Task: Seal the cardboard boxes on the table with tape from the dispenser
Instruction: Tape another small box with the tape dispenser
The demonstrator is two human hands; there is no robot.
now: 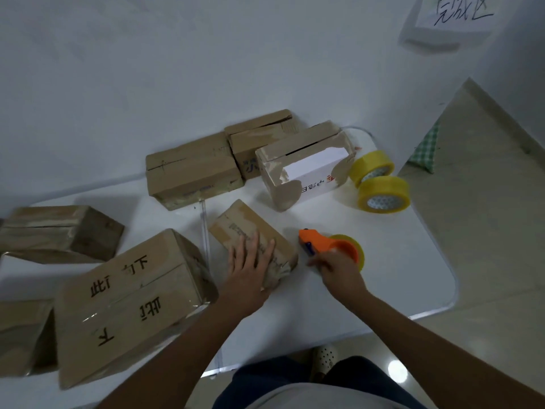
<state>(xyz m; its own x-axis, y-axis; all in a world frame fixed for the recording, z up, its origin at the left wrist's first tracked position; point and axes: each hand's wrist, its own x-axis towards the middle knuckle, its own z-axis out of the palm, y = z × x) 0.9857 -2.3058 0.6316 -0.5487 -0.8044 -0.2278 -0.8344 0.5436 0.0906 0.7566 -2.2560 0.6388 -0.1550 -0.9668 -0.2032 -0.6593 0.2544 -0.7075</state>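
The small cardboard box [253, 240] is pressed flat under the straight-fingered left hand [250, 261]; just right of it, the orange tape dispenser [330, 249] is gripped by the right hand [336, 268], nearer the box's near end

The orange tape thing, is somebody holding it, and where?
Yes. The right hand grips the orange tape dispenser at its near end, fingers curled round it. The left hand only presses flat on the small cardboard box.
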